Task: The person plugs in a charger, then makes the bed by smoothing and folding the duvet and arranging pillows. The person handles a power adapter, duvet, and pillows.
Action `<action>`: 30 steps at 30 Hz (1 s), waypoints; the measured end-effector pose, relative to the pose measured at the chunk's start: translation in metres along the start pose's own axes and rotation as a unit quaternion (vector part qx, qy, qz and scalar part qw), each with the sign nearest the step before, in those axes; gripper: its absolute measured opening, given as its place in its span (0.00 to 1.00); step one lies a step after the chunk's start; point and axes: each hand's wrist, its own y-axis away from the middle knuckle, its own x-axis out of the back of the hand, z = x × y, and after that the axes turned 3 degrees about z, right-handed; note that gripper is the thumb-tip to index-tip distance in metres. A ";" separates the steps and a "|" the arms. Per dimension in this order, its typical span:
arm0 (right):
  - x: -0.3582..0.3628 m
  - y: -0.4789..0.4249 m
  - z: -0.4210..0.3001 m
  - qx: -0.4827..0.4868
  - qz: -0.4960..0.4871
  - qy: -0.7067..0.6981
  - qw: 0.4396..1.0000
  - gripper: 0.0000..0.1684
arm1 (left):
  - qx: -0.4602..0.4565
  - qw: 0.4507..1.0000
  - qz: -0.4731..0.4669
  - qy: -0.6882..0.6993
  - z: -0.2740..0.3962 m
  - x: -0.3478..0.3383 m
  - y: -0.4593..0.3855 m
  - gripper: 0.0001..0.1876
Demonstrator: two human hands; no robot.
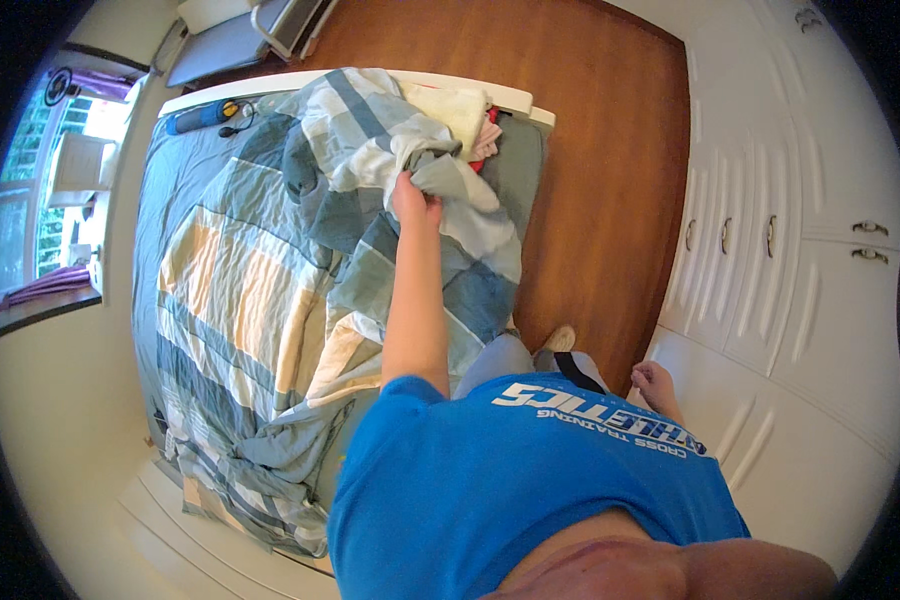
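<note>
My left hand [414, 201] grips a bunched fold of a patchwork-patterned quilt [259, 277] in blue, grey, white and peach. That fold stands raised above the right side of the bed, and cloth partly hides my fingers. The rest of the quilt spreads rumpled over the grey-blue bed sheet [150, 202]. By my right side hangs my right hand [650, 381], its fingers curled, with nothing visible in it. Just beyond the gripped fold lie a cream folded cloth [446, 109] and a pink cloth [486, 141].
A white bed-end rail [487, 91] borders the far side. A blue cylinder [199, 118] lies near it with a black squeeze bulb [227, 132]. Wooden floor [607, 150] separates the bed from white cabinets [742, 300] with metal handles. A grey-padded piece of furniture [221, 49] stands beyond.
</note>
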 end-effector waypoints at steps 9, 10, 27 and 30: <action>-0.055 -0.130 -0.244 0.326 -0.198 0.030 0.924 0.44 | 0.032 0.980 -0.186 0.060 0.099 -0.002 0.183 0.19; -0.078 -0.149 -0.258 0.401 -0.218 -0.002 0.890 0.45 | 0.040 0.982 -0.172 0.064 0.097 -0.010 0.197 0.19; -0.004 -0.165 -0.554 0.159 -0.390 -0.352 0.836 0.25 | -0.416 0.855 0.282 -0.131 0.083 0.089 0.194 0.18; 0.086 -0.157 -0.621 0.222 -0.415 -0.455 0.756 0.24 | -0.327 0.733 0.551 -0.229 0.016 0.165 0.150 0.29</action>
